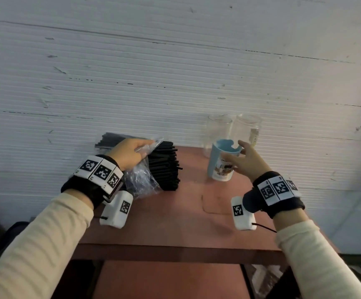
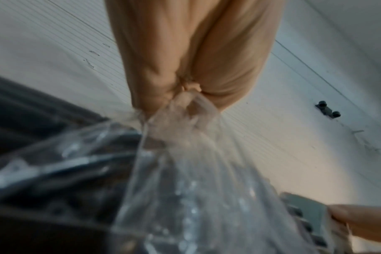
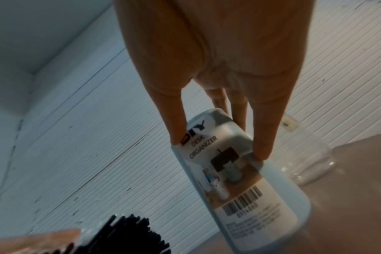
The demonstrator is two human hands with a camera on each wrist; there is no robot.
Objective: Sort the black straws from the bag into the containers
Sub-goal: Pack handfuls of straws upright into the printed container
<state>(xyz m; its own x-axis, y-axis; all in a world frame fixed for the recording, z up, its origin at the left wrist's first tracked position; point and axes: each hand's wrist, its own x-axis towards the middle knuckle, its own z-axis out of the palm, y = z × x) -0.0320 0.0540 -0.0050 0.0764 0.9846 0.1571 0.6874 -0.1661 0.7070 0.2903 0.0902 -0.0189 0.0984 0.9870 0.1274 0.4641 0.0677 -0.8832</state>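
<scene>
Left hand (image 1: pixel 129 155) pinches the bag (image 1: pixel 139 180) at the bench's back-left corner. Straws (image 1: pixel 164 167) point right toward the blue organizer (image 1: pixel 222 161), gripped by the right hand (image 1: pixel 247 161).

Plain makeshift workroom: scuffed white ribbed wall panels (image 1: pixel 175 61), small reddish table (image 1: pixel 175 223).
</scene>
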